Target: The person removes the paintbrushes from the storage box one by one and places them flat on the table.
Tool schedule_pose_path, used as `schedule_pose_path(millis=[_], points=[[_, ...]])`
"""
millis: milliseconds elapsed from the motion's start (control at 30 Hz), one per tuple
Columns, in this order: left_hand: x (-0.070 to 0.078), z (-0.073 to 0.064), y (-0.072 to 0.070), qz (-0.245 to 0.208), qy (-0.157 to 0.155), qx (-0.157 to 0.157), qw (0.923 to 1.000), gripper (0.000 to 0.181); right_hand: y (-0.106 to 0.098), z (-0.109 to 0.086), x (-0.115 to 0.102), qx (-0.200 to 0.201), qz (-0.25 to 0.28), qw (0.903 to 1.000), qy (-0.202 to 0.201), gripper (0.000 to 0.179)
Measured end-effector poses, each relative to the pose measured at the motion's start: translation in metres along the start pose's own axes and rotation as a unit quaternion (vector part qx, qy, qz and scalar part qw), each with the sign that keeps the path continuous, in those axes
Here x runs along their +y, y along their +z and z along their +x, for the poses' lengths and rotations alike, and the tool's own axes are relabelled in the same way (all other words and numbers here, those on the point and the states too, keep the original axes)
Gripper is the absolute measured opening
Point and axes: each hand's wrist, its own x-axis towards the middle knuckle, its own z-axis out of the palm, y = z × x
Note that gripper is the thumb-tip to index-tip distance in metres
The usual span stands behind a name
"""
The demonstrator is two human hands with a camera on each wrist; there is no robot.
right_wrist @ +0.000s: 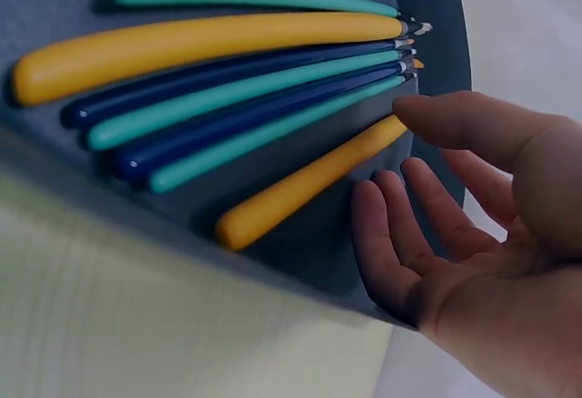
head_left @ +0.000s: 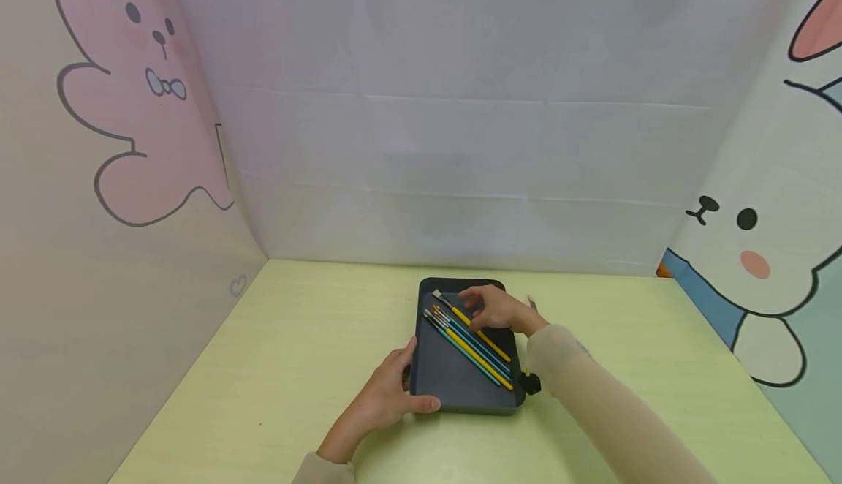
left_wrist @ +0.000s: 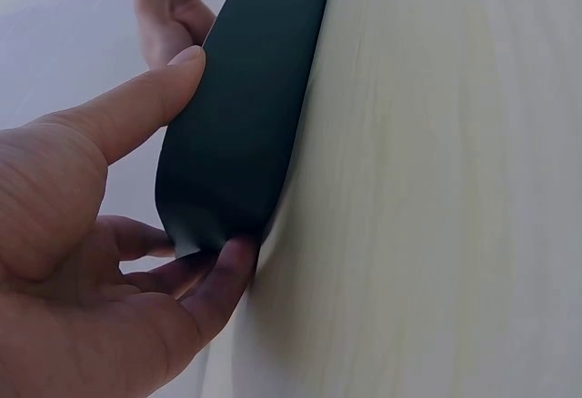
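Brush, probably light, stiff, suited mid-handle pinching; right hand loosely parted, seemingly empty; left hand gripped tray at near-left corner.

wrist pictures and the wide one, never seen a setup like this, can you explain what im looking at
There is no machine here, just a person's two bare hands. The wide picture comes from a camera on the head, looking forward and down. The other two come from cameras on the wrists, one for each hand.

On the table lies a dark tray with seven paintbrushes in it: yellow, teal and dark blue. A small black object sits by its right edge.

The left hand grips the tray's near left corner. The right hand is over the tray, close to a yellow brush; whether it touches that brush is hard to tell.
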Motion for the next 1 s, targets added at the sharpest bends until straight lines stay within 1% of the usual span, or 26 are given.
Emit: schedule_pose_path(millis=[467, 733, 1000], points=[[0.0005, 0.0002, 0.0003, 0.006, -0.003, 0.002, 1.0000, 0.120, 0.0052, 0.0039, -0.0044, 0.009, -0.046, 0.9987, 0.022, 0.069], [0.0010, -0.0002, 0.0005, 0.005, -0.003, 0.001, 1.0000, 0.119, 0.0078, 0.0060, -0.0069, 0.018, -0.058, 0.9964, 0.059, 0.063], [0.0014, -0.0009, -0.0004, 0.009, -0.001, 0.001, 1.0000, 0.119, 0.0086, 0.0069, -0.0093, 0.019, -0.059, 0.9955, 0.072, 0.060]])
